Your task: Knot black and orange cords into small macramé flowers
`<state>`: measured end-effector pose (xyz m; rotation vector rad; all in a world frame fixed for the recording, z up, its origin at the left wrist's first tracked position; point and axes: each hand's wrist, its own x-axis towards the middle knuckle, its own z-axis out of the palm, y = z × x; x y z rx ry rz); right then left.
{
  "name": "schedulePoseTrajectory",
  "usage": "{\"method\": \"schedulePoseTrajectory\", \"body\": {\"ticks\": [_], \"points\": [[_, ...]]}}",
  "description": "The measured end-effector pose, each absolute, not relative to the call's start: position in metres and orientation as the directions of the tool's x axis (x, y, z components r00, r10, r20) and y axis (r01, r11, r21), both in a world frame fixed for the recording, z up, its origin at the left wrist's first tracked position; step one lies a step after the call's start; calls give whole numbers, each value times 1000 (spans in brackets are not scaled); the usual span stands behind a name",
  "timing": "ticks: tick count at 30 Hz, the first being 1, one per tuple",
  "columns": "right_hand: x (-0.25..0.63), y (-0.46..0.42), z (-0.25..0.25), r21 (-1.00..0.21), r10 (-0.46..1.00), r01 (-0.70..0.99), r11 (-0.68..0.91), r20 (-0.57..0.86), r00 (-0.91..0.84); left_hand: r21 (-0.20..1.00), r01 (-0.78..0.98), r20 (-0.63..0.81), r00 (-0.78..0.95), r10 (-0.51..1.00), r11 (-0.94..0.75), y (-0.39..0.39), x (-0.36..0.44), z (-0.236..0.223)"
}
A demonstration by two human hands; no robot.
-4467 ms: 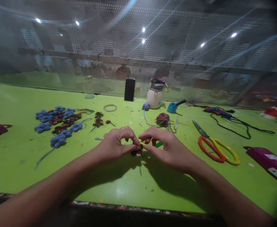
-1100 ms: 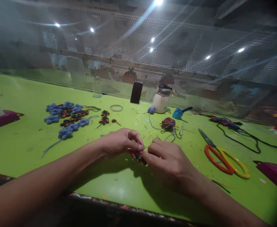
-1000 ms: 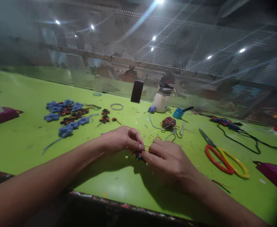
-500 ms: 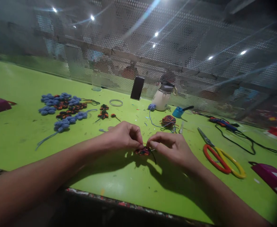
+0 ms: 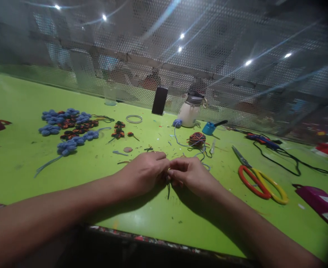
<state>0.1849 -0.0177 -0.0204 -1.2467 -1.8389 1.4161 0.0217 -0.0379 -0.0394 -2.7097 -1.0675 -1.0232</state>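
Note:
My left hand (image 5: 148, 172) and my right hand (image 5: 194, 175) meet above the table, fingers closed and fingertips touching. Between them is a small dark multicoloured yarn piece, almost wholly hidden by the fingers. A dark yarn tail (image 5: 168, 190) hangs below it. My right thumb and forefinger pinch at its edge; whether they also grip a thin tool cannot be made out. Just beyond the hands lie a ball of multicoloured yarn (image 5: 197, 139) and small orange-and-black yarn flowers (image 5: 118, 130). Blue yarn flowers (image 5: 66, 147) are grouped at the left.
Large scissors (image 5: 255, 182) with red and yellow handles lie right, near a purple device (image 5: 320, 204). Behind stand a phone (image 5: 160, 101), a pale jug (image 5: 189, 113) and a blue pot (image 5: 208, 128). A cable (image 5: 281, 158) and a perforated screen (image 5: 141, 70) are farther back.
My hands have drawn together and the left has turned over the yarn piece, which now barely shows. The view has shifted slightly.

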Motion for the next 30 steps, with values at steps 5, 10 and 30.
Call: {"method": "schedulePoseTrajectory", "body": {"ticks": [5, 10, 30], "points": [[186, -15, -20, -918, 853, 389, 78, -140, -503, 46, 676, 578, 582, 571, -735, -40, 22, -40], [191, -7, -30, -930, 831, 344, 127, -89, -549, 66, 631, 599, 595, 536, -773, -41, 20, -42], [196, -5, -34, -920, 761, 250, 301, 75, -644, -113, 673, 575, 644, 505, -731, -41, 17, -45]]}}
